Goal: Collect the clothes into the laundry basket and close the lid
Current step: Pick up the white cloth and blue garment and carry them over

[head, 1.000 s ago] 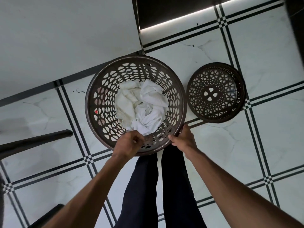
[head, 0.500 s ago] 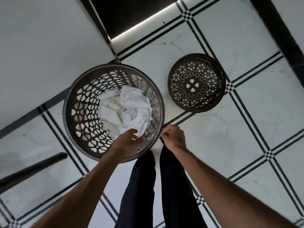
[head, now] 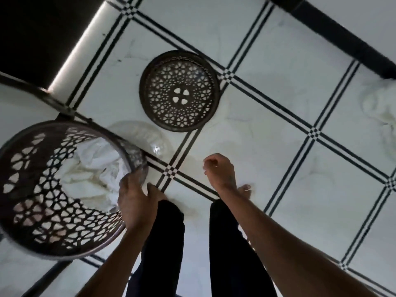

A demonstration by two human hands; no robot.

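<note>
Basket (head: 53,189) with clothes (head: 94,168) gripped at rim by left hand (head: 134,202). Right hand (head: 220,170) off rim since a second ago, loosely curled, empty. Lid (head: 179,91) on floor beyond, likely next.

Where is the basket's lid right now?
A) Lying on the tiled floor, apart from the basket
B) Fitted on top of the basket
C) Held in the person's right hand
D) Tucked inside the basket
A: the lid lies flat on the floor, clear of the laundry basket, whose open top shows white clothes inside.
</note>
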